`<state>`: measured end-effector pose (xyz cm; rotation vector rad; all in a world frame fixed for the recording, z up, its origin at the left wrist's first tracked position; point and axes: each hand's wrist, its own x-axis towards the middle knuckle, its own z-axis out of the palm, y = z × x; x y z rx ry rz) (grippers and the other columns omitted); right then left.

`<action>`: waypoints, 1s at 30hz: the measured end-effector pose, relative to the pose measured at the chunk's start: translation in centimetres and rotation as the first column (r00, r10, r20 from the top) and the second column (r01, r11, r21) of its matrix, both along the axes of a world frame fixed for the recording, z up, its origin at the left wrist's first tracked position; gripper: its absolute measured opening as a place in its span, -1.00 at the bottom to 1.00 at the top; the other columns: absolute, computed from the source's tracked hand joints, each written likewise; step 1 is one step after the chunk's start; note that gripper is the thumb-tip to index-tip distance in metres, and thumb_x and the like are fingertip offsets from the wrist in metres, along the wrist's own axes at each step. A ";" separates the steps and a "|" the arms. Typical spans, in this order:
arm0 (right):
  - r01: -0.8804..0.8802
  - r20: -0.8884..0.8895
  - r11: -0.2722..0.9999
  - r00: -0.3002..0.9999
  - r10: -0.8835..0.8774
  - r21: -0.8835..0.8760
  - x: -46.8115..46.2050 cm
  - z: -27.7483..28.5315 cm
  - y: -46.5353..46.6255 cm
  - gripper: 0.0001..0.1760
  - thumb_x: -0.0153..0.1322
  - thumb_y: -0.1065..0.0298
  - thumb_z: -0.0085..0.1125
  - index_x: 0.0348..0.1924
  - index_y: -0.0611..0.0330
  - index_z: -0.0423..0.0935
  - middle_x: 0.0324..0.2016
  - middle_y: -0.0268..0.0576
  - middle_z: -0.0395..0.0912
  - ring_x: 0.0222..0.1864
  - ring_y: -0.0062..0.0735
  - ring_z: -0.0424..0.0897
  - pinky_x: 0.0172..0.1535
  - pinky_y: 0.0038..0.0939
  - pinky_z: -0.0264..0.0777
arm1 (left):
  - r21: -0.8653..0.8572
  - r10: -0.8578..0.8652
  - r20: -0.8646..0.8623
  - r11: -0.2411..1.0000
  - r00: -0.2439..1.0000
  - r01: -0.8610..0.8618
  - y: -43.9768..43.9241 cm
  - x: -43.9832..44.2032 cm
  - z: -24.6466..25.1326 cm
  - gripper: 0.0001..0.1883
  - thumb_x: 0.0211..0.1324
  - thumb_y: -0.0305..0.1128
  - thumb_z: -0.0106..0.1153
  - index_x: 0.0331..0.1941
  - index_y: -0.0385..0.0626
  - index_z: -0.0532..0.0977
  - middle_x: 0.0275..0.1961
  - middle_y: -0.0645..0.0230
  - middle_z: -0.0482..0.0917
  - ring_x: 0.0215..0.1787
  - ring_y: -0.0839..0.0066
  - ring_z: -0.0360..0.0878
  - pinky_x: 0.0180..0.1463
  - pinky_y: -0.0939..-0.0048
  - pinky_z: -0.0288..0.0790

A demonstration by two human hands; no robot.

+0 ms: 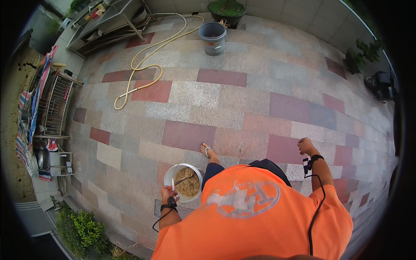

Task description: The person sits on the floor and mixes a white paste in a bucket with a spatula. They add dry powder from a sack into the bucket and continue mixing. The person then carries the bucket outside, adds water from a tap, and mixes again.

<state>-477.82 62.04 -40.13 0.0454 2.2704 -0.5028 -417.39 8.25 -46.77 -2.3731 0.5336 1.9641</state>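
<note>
My left hand [169,194] is at the rim of a white plastic bucket [167,177], gripping the white grip of its wire bail handle [173,184]. Inside the bucket lies a tan, damp, grainy mass [190,187]. A trowel-like tool [183,179] rests on that mass. Its orange handle reaches to my left fingers; whether they also grip it I cannot tell. Off to the right, my right hand [307,147] hangs over the paving with its fingers curled in and nothing visible in it. Each wrist wears a black strap with a cabled device.
A yellow hose [139,69] snakes across the stone paving [227,143]. Farther ahead stand a grey bucket [213,39] and a large planter [226,11]. To the left are a metal sink stand [107,24], a metal rack [57,104] and a leafy shrub [83,227].
</note>
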 end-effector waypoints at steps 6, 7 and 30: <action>0.070 0.169 0.989 0.981 -0.092 0.133 1.1 1.3 -7.7 -0.69 0.50 0.37 0.18 -0.07 0.52 0.63 -0.45 0.04 0.70 -0.55 -0.12 0.73 -0.48 -0.22 0.67 | -0.019 -0.125 -0.039 0.992 0.991 0.124 -11.8 -7.7 -1.6 -0.66 0.13 0.01 -0.09 -0.23 0.06 0.52 -0.51 0.38 0.44 -0.42 0.36 0.45 -0.06 -0.17 0.33; 0.067 0.152 0.991 0.985 -0.084 0.117 0.5 1.4 -9.4 -0.69 0.50 0.37 0.17 -0.07 0.53 0.63 -0.45 0.04 0.70 -0.56 -0.12 0.73 -0.48 -0.23 0.66 | -0.025 -0.136 -0.049 0.991 0.990 0.134 -14.2 -9.4 -1.8 -0.67 0.13 0.01 -0.08 -0.25 0.07 0.51 -0.51 0.40 0.44 -0.43 0.37 0.45 -0.06 -0.16 0.33; -0.226 0.004 0.969 0.974 0.227 0.102 -24.8 -0.2 -47.8 -0.65 0.49 0.32 0.19 -0.04 0.51 0.65 -0.47 0.16 0.72 -0.56 -0.16 0.74 -0.40 -0.21 0.66 | -0.188 -0.614 0.034 0.771 0.789 0.609 -57.7 -41.1 -11.0 -0.65 0.21 0.08 -0.06 -0.33 0.09 0.51 -0.50 0.40 0.48 -0.46 0.46 0.39 -0.36 0.09 0.30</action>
